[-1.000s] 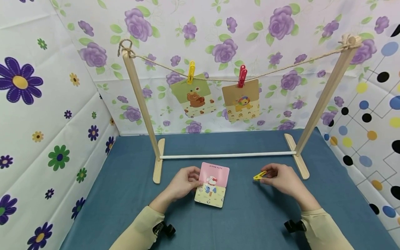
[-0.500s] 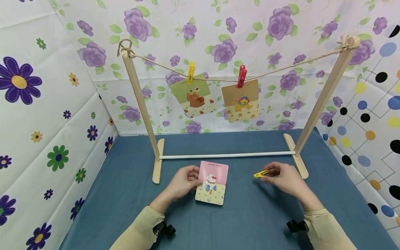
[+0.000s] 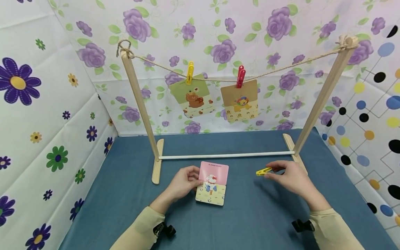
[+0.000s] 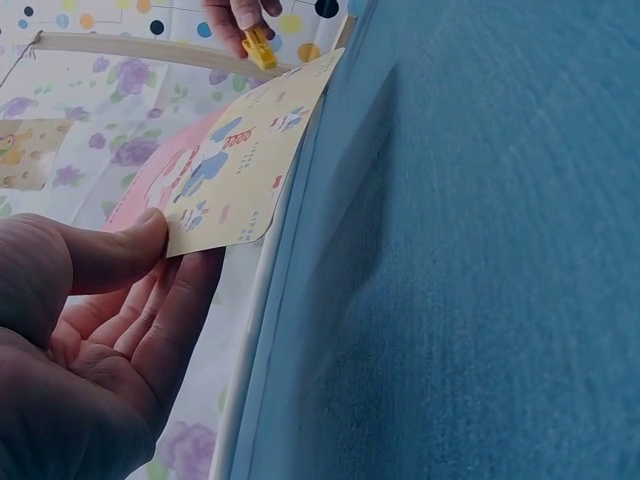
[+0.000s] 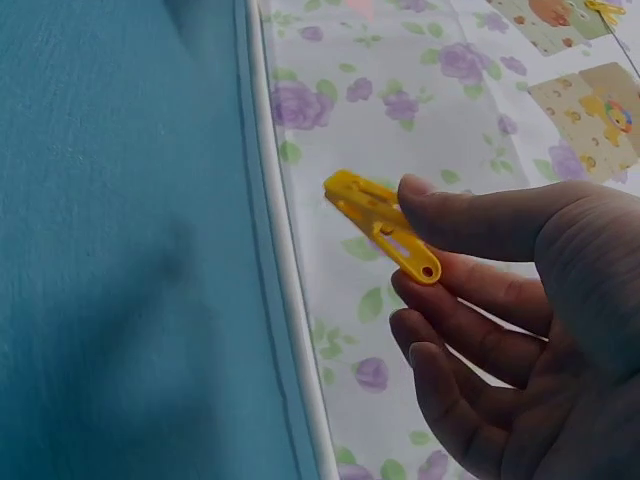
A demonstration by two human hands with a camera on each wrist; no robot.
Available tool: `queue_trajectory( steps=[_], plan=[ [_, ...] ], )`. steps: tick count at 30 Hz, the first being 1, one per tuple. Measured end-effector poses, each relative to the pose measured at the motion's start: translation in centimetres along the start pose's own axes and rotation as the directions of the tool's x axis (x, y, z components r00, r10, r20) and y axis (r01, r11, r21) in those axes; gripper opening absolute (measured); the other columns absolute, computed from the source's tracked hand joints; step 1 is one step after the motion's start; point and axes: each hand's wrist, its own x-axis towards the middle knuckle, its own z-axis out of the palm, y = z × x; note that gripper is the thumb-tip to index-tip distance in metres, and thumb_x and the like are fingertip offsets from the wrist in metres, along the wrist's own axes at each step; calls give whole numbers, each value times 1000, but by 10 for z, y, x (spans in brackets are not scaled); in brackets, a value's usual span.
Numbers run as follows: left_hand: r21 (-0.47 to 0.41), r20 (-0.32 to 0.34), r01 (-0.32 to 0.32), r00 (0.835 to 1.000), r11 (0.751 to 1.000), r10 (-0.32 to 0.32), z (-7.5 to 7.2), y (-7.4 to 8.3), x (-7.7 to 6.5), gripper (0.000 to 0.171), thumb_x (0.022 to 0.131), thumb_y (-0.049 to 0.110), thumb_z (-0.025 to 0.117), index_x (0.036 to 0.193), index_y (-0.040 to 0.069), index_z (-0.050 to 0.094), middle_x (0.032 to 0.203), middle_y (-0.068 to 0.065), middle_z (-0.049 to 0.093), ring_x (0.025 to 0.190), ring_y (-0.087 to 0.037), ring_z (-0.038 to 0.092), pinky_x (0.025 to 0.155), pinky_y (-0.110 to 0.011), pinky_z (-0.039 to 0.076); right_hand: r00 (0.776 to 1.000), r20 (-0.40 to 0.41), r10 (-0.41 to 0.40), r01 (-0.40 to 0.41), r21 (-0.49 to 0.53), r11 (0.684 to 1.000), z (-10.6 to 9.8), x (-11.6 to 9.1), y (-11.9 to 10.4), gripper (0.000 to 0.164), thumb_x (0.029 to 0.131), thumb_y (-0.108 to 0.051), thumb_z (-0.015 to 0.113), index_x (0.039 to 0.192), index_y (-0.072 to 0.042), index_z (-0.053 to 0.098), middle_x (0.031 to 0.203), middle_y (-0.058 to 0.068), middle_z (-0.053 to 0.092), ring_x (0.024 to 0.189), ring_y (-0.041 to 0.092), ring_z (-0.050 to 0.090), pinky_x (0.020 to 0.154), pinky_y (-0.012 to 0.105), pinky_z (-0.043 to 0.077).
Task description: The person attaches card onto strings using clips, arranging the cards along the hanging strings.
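My left hand [image 3: 185,181] pinches the left edge of a pink and yellow card [image 3: 213,194] printed with a white rabbit. In the left wrist view the thumb lies on the card's printed face [image 4: 225,185], with the fingers behind it and the card above the blue cloth. Over to the right, my right hand [image 3: 290,175] holds a small yellow clothespin [image 3: 263,171] between thumb and fingers, its tip pointing left. The right wrist view shows that clothespin [image 5: 378,222] pinched near its handle end, the other fingers loosely curled below.
A wooden frame with a left post [image 3: 139,104] and right post [image 3: 325,99] carries a sagging twine [image 3: 281,68]. A yellow clothespin [image 3: 190,73] holds a bear card [image 3: 203,109] there; a red one [image 3: 240,77] holds a lion card [image 3: 231,109]. A white rod [image 3: 226,155] joins the bases.
My right hand has shifted slightly right and up with the yellow clothespin, which has turned a little. The left hand has stayed nearly still, the rabbit card tilting slightly.
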Motion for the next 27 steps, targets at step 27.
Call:
queue_trajectory(
  steps=[27],
  plan=[
    [-11,-27,-1,1000,1000,1,5,-2,0,26,98,-5,73,123,-5,67,99,-13,77,84,-22,76,73,-47,64,993,-110,-43,36,-65,997,-33,-6,-10,32,93,-28,88,121,-16,81,110,9,79,89,24,72,72,40,60]
  ],
)
